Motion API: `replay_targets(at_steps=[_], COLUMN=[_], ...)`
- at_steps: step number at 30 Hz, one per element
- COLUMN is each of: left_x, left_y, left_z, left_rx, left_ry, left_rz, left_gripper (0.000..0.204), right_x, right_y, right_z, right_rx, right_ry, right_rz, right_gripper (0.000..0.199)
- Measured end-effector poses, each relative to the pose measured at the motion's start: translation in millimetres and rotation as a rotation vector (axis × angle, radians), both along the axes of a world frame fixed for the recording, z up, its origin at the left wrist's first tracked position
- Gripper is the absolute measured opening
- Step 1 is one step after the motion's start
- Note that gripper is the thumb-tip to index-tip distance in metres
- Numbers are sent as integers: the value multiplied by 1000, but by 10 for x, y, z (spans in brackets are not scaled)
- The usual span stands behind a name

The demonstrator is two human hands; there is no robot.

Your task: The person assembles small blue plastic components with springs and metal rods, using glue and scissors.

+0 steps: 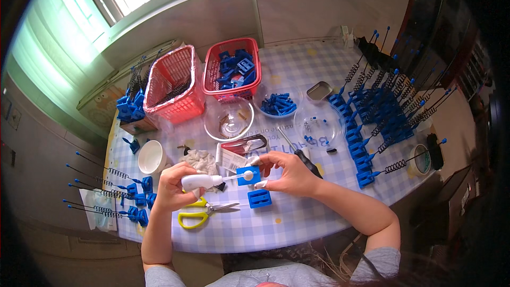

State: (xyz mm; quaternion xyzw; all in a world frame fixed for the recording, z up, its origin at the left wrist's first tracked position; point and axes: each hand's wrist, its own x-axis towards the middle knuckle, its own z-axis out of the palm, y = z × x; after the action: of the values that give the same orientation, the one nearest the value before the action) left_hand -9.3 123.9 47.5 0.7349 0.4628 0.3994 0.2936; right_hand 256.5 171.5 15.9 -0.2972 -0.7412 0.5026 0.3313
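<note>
My left hand (177,185) is closed around a small white squeeze bottle (197,182) with a thin nozzle. The nozzle points right, its tip at or close to a square blue plastic piece (243,180) with a round whitish spot in its middle. My right hand (291,173) pinches that piece at its right side; white coverings show on some fingertips. Just below, a slotted blue block (260,199) lies on the checked tablecloth. Yellow-handled scissors (194,219) lie under the bottle. A crumpled whitish cloth (201,160) lies behind my left hand.
Behind stand a red basket (258,77) of blue parts, a pink basket (175,111), a clear bowl (212,127), and a bowl of blue pegs (278,104). Blue pieces with black springs (361,165) line the right side; others (141,199) lie left, near a white bowl (151,158). A screwdriver (307,162) lies right.
</note>
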Motion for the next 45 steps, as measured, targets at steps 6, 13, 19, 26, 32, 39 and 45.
replay_targets(at_steps=[6,13,19,26,32,39,45], left_x=[-16,-100,7,-65,-145,-150,-217], left_y=[5,-22,124,266,483,694,768], left_z=[27,-142,-200,-161,-184,-258,-367], left_rx=[20,-380,-353,-206,-180,-108,-131], left_ry=[43,-604,-867,-735,-396,-37,120], left_rz=[-38,58,30,135,241,321,383], left_gripper=[23,32,37,39,36,28,29], right_x=[9,-1,8,-49,-55,-65,-66], right_y=[4,13,31,22,-2,-54,-105], right_z=[3,17,-46,-114,-123,-150,-81], right_rx=[5,-31,-68,-373,-202,-182,-126], right_ry=[-4,11,-1,340,343,525,651], right_rz=[-2,3,23,71,8,-52,-94], right_gripper=[43,42,42,38,41,43,45])
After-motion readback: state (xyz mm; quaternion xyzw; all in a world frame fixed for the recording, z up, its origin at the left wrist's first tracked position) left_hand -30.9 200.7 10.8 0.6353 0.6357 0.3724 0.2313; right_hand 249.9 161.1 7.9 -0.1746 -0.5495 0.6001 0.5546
